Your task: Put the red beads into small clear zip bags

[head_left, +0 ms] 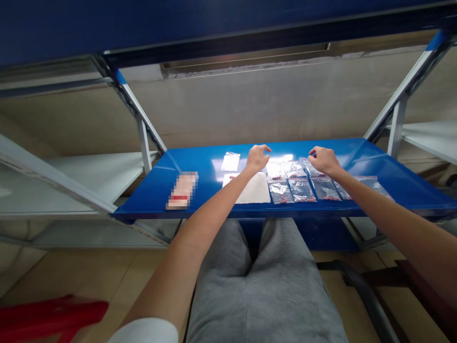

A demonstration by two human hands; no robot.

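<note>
My left hand [257,158] is over the blue shelf board, its thumb and forefinger apart with nothing visible between them. Just below it lies a white cloth or sheet [255,189] with a few small reddish pieces [232,177] near its upper left edge. My right hand [323,160] hovers above a clear zip bag [310,167], fingers bent and a small gap between thumb and forefinger. Several clear bags with small reddish pieces lie in two rows, among them a front bag [281,191] and another bag [324,188]. My right forearm partly covers the rightmost bags [371,183].
A small stack of white-looking bags [230,162] lies left of my left hand. Further left is a blurred-out pinkish object [182,190]. Slanted metal posts [141,114] flank the blue board [210,200], and a blue upper shelf [228,28] hangs overhead.
</note>
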